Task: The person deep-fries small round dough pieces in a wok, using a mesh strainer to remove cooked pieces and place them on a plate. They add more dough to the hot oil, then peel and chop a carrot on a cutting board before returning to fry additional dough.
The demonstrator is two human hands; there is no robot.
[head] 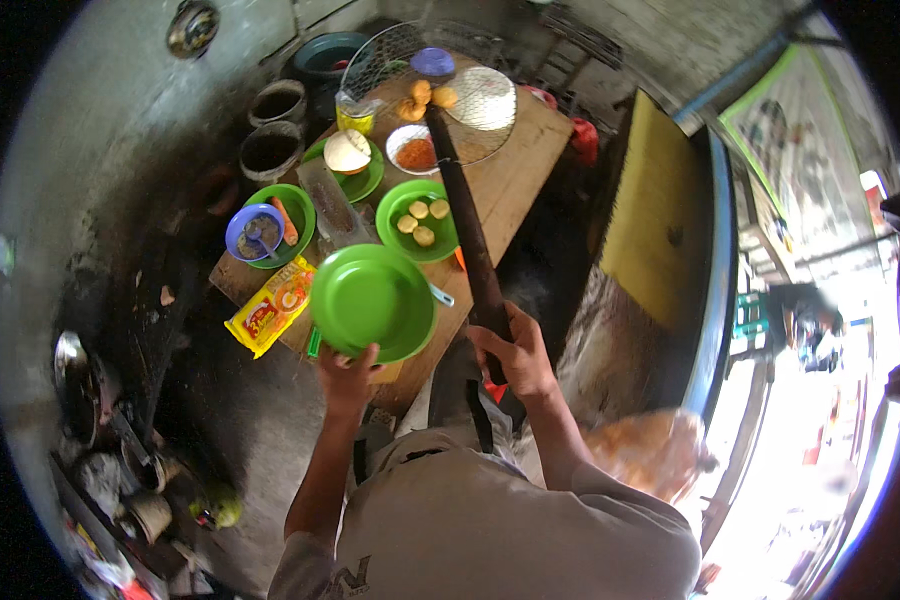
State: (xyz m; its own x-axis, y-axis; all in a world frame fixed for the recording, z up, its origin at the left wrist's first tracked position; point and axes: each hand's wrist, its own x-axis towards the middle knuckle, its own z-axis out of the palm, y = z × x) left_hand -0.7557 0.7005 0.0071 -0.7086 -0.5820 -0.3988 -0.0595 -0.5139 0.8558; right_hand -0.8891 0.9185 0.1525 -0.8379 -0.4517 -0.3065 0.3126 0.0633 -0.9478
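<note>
My left hand (347, 379) grips the near rim of a bare green plate (371, 300), held over the near part of the wooden table. In my right hand (523, 352) is the dark wooden handle (461, 202) of a wide wire-mesh strainer (487, 142). Several golden-brown fried balls (420, 93) rest in the mesh, close to where the handle joins it. The strainer is over the far end of the table. Between the two, a second green plate (397, 238) holds several pale round dough pieces (423, 236).
The wooden table (529, 161) also bears a white bowl of orange-red food (416, 154), a purple bowl with a spoon (241, 229), a carrot (285, 223) and a yellow noodle packet (271, 307). Blackened clay stove openings (276, 103) lie left. A brown-furred animal (645, 450) is behind my right arm.
</note>
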